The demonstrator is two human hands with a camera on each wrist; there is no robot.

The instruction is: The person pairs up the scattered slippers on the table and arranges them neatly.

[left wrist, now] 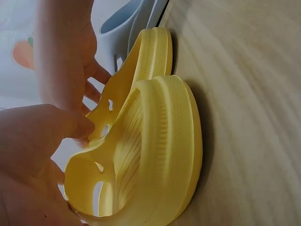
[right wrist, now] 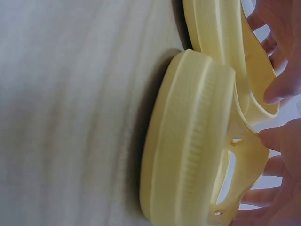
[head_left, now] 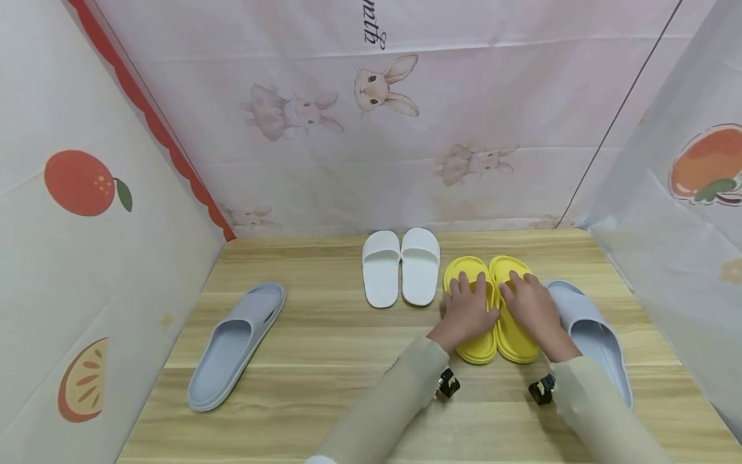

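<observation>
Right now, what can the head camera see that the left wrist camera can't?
Only the head view shows the white slippers, the far grey slipper at the left, the bunny curtain and both sleeves. Only the left wrist view shows, close up, the ridges and side holes of the yellow slippers. Both show the left hand and right hand resting on the yellow pair, the near grey slipper beside them, and the wooden table.

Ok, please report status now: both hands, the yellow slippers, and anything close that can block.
Left hand on left yellow slipper, right hand on right yellow slipper. Pair side by side on table. Grey slipper close at right; white pair behind, apart.
</observation>
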